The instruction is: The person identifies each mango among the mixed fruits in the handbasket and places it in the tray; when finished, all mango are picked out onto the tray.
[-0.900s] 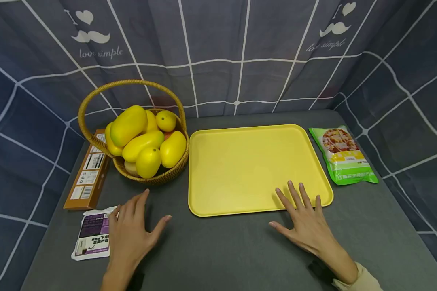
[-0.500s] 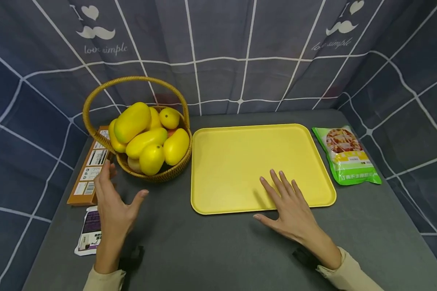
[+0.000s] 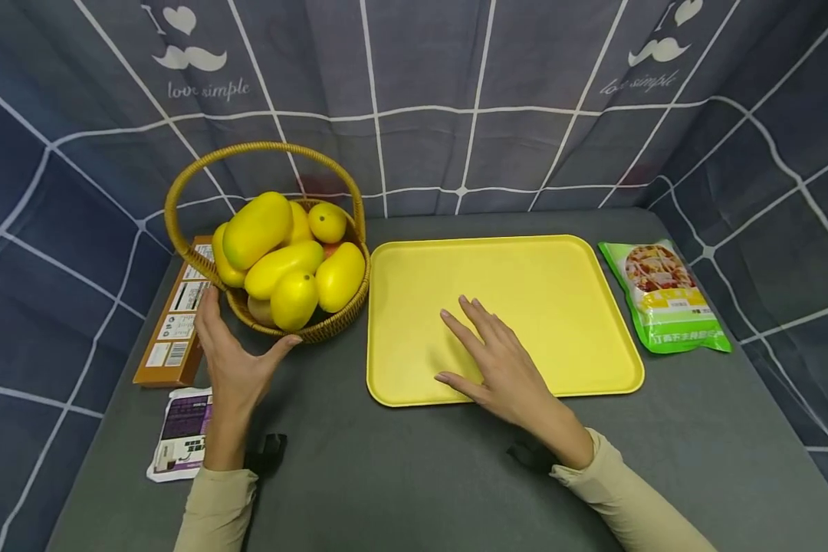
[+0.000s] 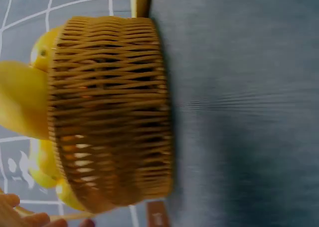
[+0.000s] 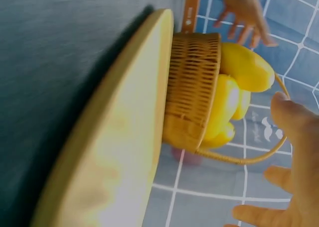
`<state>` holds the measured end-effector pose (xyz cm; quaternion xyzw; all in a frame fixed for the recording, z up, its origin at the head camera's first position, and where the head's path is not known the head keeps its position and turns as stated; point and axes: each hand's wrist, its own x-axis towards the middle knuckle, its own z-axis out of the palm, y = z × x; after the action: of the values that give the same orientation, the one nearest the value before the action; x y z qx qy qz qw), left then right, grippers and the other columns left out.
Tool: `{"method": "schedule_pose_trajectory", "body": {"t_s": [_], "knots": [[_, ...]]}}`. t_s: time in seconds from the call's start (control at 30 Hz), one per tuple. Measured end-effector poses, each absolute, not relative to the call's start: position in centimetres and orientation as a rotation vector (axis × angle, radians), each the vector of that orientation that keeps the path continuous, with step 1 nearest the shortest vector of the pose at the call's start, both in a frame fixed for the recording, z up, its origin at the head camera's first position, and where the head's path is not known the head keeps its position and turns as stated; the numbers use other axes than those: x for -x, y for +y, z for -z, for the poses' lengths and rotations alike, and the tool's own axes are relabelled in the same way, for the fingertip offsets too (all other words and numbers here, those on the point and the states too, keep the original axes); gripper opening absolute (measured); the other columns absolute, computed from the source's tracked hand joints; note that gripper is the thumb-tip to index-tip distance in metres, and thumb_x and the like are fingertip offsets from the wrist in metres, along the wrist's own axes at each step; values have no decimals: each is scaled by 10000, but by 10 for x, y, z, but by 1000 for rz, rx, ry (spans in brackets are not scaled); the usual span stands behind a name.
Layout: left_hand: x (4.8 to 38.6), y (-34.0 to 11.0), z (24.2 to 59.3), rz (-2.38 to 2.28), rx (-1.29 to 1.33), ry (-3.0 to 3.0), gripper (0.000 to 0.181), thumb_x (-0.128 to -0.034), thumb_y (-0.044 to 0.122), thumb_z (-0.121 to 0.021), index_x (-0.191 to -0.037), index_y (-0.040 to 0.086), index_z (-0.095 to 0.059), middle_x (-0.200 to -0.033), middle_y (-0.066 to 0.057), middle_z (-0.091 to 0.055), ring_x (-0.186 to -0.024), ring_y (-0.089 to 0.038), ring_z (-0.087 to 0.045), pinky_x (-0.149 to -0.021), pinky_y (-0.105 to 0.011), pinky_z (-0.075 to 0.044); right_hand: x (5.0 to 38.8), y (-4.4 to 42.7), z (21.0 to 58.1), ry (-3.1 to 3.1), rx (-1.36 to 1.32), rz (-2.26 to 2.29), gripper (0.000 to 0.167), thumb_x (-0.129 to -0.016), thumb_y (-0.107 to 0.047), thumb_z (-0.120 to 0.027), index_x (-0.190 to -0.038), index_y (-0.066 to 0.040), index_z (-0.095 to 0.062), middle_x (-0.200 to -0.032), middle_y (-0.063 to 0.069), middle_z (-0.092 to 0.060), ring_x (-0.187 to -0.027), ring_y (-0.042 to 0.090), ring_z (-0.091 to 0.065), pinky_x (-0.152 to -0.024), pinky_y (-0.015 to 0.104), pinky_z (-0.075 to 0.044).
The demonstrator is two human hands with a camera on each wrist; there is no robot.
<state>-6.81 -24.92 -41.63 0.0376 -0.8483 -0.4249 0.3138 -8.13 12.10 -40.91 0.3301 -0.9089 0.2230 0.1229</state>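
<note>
Blue-grey fabric [image 3: 428, 153] with white lines and lettering encloses the table [image 3: 400, 475] at the rear and both sides. The wicker basket [image 3: 338, 326] stands upright at the rear left, its arched handle [image 3: 269, 146] raised; yellow fruit [image 3: 258, 230] is heaped above the rim. The left hand [image 3: 234, 360] is at the basket's front left: grip released, thumb and fingers spread; contact with the wicker cannot be determined. The yellow tray [image 3: 414, 307] lies flat, right of the basket. The right hand [image 3: 500, 364] is above the tray's front edge: grip released, fingers extended. A brown box [image 3: 172, 330] lies left of the basket. A purple-and-white packet [image 3: 182, 437], partly hidden by the left arm, lies before the box. A green packet [image 3: 665, 295] lies right of the tray.
</note>
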Motion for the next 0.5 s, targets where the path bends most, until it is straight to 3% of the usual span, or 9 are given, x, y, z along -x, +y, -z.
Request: {"method": "schedule_pose_trajectory", "body": {"t_s": [0.13,0.2,0.5], "knots": [[65,-249,431,1264,-240,-2291,1226,-677,326,-906,-1581,247,-82,-1613,-59,-120,-1444,-256,-232,-984,-514,-383,96,101,403,-2587,-1031,-721,778,-903,-494,-652,-1548,-225,-311,-1593,91,-303,-1454,309,-313,-1079,553,-365],[66,-247,437,1293,-275,-2296,1226,-681,212,-906,-1582,228,-76,-1600,-84,-139,-1432,-279,-255,-932,-441,-386,103,91,400,-2566,-1049,-765,786,-898,-472,-668,-1550,-224,-306,-1585,87,-319,-1435,302,-349,-1066,549,-382],[72,-249,448,1288,-338,-2246,1127,-685,171,-904,-1558,197,-193,-1543,-104,-246,-1353,-324,-372,-893,-296,-416,126,32,385,-2449,-1134,-1107,821,-875,-386,-731,-1553,-245,-289,-1547,14,-377,-1396,184,-393,-1087,422,-404]]}}
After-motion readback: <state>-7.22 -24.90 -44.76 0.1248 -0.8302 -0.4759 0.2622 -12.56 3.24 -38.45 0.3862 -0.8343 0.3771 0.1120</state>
